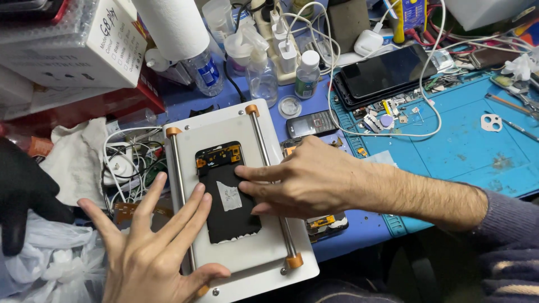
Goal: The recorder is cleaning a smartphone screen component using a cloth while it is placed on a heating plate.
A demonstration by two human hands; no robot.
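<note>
Black phone screen panel (pixel 229 193) lies flat on white heating plate (pixel 224 126), between its two metal rails. R hand (pixel 306 179) is open, fingertips pressing panel's right edge. L hand (pixel 149 247) is spread wide, fingers apart, resting on plate's left rail (pixel 178 179), gripping nothing. Blue work mat (pixel 466 140) sits well apart to the right.

One camera sits on the person's head and looks down, close, at the left hand (pixel 147 253), the right hand (pixel 306 179) and the crowded tabletop (pixel 466 151) beyond them.
</note>
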